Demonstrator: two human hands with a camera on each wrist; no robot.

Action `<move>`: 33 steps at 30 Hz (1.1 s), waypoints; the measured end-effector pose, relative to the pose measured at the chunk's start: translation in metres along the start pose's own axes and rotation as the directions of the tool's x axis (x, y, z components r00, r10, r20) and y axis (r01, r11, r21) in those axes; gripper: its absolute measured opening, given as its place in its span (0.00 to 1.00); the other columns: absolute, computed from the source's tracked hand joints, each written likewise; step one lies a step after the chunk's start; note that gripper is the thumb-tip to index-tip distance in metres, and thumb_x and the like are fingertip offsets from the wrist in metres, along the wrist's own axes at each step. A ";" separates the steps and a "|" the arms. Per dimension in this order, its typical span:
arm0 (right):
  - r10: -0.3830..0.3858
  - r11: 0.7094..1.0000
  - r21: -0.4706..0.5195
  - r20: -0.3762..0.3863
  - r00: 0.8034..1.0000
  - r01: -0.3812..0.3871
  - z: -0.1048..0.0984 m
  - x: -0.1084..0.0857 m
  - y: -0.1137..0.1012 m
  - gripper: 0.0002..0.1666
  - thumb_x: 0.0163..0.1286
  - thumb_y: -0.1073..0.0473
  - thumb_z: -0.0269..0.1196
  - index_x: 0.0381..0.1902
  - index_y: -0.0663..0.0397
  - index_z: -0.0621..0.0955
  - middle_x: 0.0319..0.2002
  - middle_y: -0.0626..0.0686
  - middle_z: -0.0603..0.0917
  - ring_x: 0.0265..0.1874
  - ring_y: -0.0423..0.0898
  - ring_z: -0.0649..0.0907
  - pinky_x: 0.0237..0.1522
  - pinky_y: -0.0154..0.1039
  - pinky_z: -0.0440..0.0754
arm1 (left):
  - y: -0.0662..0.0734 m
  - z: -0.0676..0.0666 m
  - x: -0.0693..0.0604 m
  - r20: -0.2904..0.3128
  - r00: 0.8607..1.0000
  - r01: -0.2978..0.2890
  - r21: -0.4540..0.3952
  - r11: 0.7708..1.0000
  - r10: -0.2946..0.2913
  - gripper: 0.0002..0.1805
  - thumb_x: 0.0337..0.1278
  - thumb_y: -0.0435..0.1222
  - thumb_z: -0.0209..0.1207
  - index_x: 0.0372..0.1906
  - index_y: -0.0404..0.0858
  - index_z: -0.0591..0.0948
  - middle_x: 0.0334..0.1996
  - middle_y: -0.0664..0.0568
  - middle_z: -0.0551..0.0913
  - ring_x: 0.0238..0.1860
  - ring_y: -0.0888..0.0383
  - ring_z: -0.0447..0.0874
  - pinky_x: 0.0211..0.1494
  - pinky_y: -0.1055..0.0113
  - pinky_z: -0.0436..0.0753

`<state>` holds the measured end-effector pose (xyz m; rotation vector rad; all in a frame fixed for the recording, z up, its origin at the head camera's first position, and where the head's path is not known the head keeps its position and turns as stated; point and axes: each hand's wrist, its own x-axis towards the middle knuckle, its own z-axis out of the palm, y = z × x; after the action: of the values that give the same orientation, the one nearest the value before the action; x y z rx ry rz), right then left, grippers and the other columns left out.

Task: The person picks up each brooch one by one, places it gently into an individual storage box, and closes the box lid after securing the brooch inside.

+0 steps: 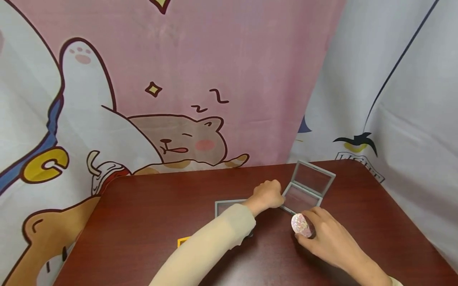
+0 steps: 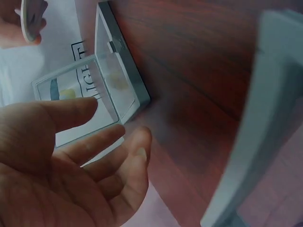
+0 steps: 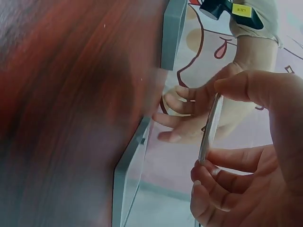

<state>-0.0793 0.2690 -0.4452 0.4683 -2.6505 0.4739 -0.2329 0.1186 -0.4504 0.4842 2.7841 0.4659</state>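
My right hand [image 1: 332,240] pinches a thin round disc [image 1: 299,225] with a glittery pink face between thumb and fingers, above the table. Seen edge-on in the right wrist view, the disc [image 3: 211,125] shows a silvery rim. A grey-framed clear display case [image 1: 307,189] stands hinged open at the back right, with transparent film in both halves. Beside its left edge is my left hand [image 1: 268,194]. In the left wrist view that hand [image 2: 85,170] has loosely bent fingers holding nothing, in front of the open case [image 2: 130,71]; whether it touches the case I cannot tell.
A second grey frame [image 1: 229,201] lies on the brown table [image 1: 143,214], partly hidden by my left sleeve. A yellow-orange edge [image 1: 182,240] shows beyond the same sleeve. Printed cartoon curtains [image 1: 250,79] hang behind the table and along its right side.
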 end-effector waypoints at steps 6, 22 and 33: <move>0.019 1.000 0.001 -0.007 1.000 -0.019 -0.004 0.003 0.003 0.28 0.45 0.54 0.82 0.44 0.55 0.85 0.42 0.47 0.82 0.38 0.44 0.81 0.37 0.47 0.82 | -0.006 0.035 0.041 0.000 0.999 0.047 0.022 0.999 -0.047 0.12 0.53 0.48 0.75 0.27 0.49 0.83 0.31 0.56 0.85 0.35 0.53 0.85 0.36 0.51 0.82; 0.143 0.987 0.054 0.081 0.986 -0.148 -0.020 0.009 0.008 0.33 0.51 0.50 0.81 0.52 0.59 0.85 0.42 0.46 0.81 0.39 0.45 0.79 0.37 0.45 0.80 | -0.007 0.049 0.056 0.029 0.998 0.048 -0.002 0.999 -0.048 0.10 0.52 0.37 0.70 0.24 0.49 0.80 0.27 0.57 0.82 0.29 0.55 0.81 0.30 0.54 0.79; 0.153 0.985 0.077 0.025 0.988 -0.155 -0.025 0.010 0.015 0.34 0.49 0.53 0.83 0.51 0.63 0.85 0.43 0.49 0.82 0.35 0.43 0.79 0.33 0.41 0.80 | 0.009 0.000 -0.006 0.075 0.997 -0.015 0.004 1.000 0.014 0.11 0.61 0.33 0.67 0.24 0.44 0.80 0.23 0.55 0.80 0.27 0.56 0.77 0.28 0.60 0.78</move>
<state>-0.0860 0.2896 -0.4232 0.2935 -2.7063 0.6262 -0.2249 0.1244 -0.4464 0.5124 2.7122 0.4351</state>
